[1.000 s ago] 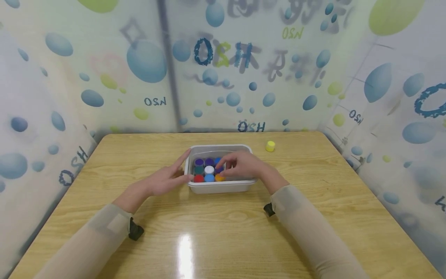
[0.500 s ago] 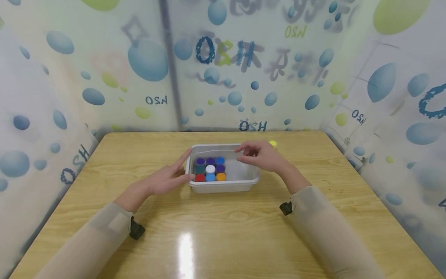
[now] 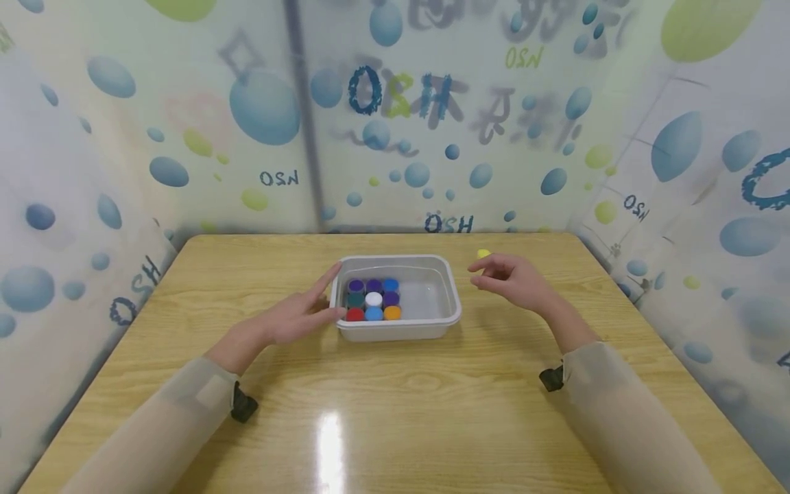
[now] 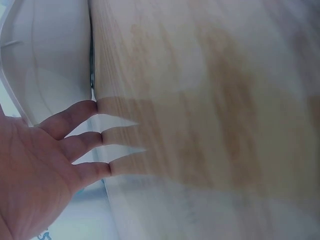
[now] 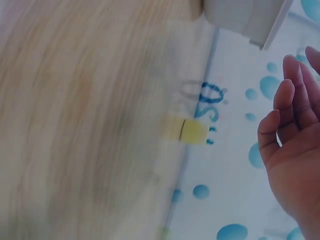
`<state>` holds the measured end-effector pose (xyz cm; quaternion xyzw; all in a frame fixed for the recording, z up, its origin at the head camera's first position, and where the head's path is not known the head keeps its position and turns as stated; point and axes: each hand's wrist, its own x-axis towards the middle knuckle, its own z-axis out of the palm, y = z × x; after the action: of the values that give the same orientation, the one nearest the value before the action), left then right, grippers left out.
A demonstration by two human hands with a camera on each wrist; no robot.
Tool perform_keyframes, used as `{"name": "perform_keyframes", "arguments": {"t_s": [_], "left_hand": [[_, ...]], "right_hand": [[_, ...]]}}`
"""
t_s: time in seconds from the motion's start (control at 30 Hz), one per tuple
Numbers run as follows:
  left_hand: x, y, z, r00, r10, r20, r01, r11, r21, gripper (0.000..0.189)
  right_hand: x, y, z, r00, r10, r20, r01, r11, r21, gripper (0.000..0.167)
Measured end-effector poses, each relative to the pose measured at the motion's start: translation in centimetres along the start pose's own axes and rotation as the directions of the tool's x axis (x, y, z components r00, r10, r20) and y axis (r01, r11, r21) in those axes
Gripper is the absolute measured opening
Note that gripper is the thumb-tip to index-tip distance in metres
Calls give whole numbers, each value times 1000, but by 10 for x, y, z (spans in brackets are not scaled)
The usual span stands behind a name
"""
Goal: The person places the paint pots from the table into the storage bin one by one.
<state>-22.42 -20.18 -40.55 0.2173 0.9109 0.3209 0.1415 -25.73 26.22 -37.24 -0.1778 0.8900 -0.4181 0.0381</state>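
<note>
A white plastic tub [image 3: 426,302] stands on the table, holding several small round pots with coloured lids, packed in rows at its left end. My left hand [image 3: 286,321] rests against the tub's left end, index finger and thumb straight along the rim. In the left wrist view its other fingers [image 4: 82,146] reach down to the tabletop beside the tub. My right hand [image 3: 512,280] hovers right of the tub, fingers loosely bent and holding nothing. Just behind its fingertips stands a small yellow pot [image 3: 484,253], partly hidden in the head view; the right wrist view shows the yellow pot [image 5: 194,132] whole.
The wooden table [image 3: 395,398] has its far edge close behind the tub. Walls printed with blue and green drops [image 3: 417,174] enclose the back and both sides. A dark band with a small device [image 3: 243,405] sits at the left wrist.
My right hand has come up out of the tub from over the pots and moved right, to near the yellow pot. My left hand has stayed at the tub's left end.
</note>
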Motion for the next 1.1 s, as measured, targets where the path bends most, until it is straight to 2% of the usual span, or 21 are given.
{"name": "perform_keyframes", "arguments": {"t_s": [0.3, 0.43, 0.67, 0.97, 1.1], "left_hand": [[1, -1, 0, 1000, -6, 3, 6, 1000, -9, 93], [1, -1, -1, 1000, -4, 0, 4, 1000, 0, 92], [2, -1, -2, 1000, -3, 19, 3, 1000, -5, 94], [1, 0, -2, 1000, 2, 16, -2, 1000, -4, 93], [1, -2, -2, 1000, 7, 18, -7, 1000, -4, 93]], "right_hand": [[2, 32, -19, 995, 82, -53, -86, 993, -75, 38], [10, 41, -23, 993, 98, -64, -103, 991, -86, 40], [31, 58, -24, 982, 177, -61, -182, 979, -89, 42], [55, 60, -13, 973, 226, -38, -229, 968, -101, 57], [61, 59, -9, 962, 271, -38, -274, 956, -105, 59]]}}
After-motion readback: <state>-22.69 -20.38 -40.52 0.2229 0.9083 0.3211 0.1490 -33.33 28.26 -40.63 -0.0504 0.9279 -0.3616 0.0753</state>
